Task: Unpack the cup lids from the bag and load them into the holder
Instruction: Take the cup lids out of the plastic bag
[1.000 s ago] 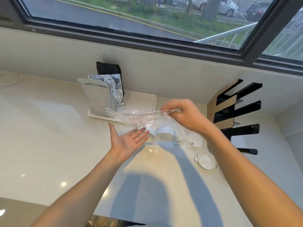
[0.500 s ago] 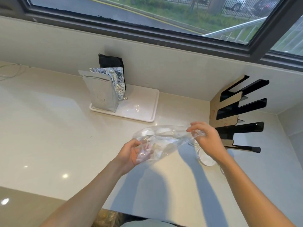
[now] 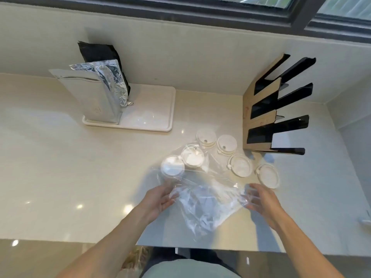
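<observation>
The clear, crumpled plastic bag (image 3: 202, 203) lies on the pale counter (image 3: 60, 167) at its near edge, its long axis running from near to far-left, held between the left hand (image 3: 158, 199) and right hand (image 3: 261, 199), both with fingers loosely spread against the film. The six white round cup lids (image 3: 240, 165) lie loose just beyond the bag. The black slotted holder (image 3: 281, 109) stands far right, so the right hand looks nearer to both.

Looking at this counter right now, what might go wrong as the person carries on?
The clear plastic bag, between the left hand and right hand, overlaps two of the cup lids; pulling it away might drag them. The lid near the right hand could get knocked. None sit in the black holder yet, and its slots look narrow, so loading might fumble.
</observation>
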